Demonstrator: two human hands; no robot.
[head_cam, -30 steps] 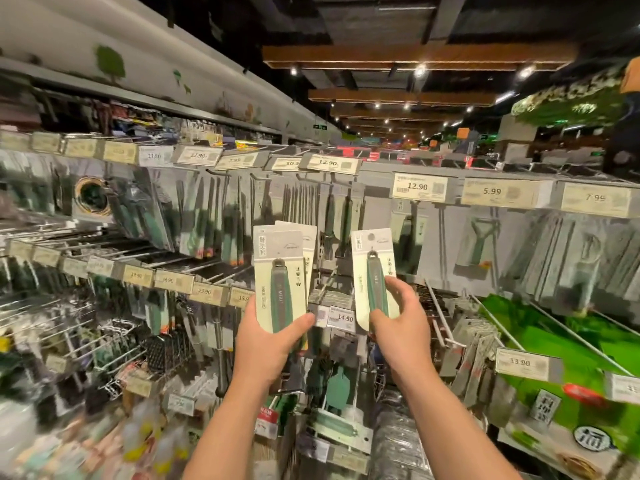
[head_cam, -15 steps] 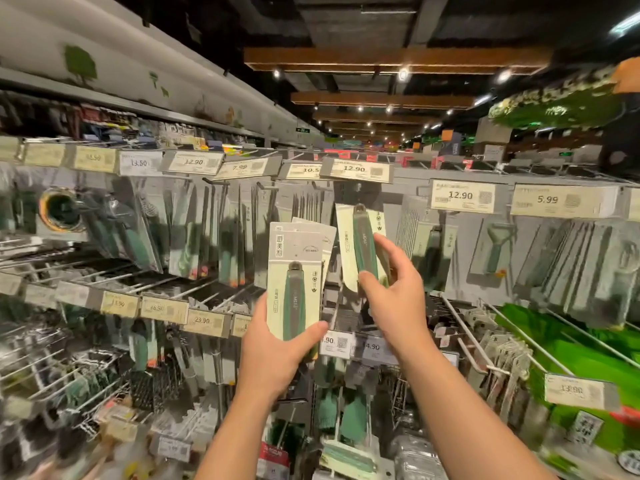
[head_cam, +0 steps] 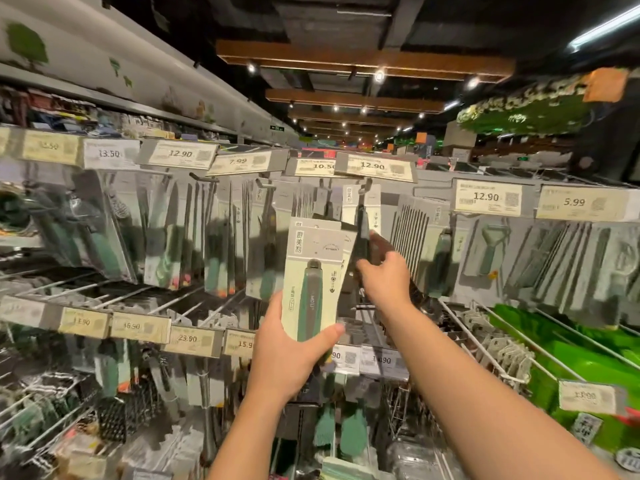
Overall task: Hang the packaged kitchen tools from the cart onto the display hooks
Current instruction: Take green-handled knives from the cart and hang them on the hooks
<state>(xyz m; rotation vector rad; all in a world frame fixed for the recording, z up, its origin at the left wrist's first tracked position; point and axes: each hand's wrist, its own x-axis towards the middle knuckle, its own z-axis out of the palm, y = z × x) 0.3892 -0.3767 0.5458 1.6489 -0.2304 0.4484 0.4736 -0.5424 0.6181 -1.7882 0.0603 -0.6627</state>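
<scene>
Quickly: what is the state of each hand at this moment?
Left hand: grips a stack of packaged tools.
Right hand: holds one packaged tool up at a display hook.

Packaged tools (head_cam: 313,282) in left hand (head_cam: 287,355), before hook rows; right hand (head_cam: 384,278) just right, holding package (head_cam: 362,209) at upper hook (head_cam: 367,185) beneath price tag (head_cam: 375,167).

Head view, close, facing display hooks (head_cam: 367,187)
</scene>
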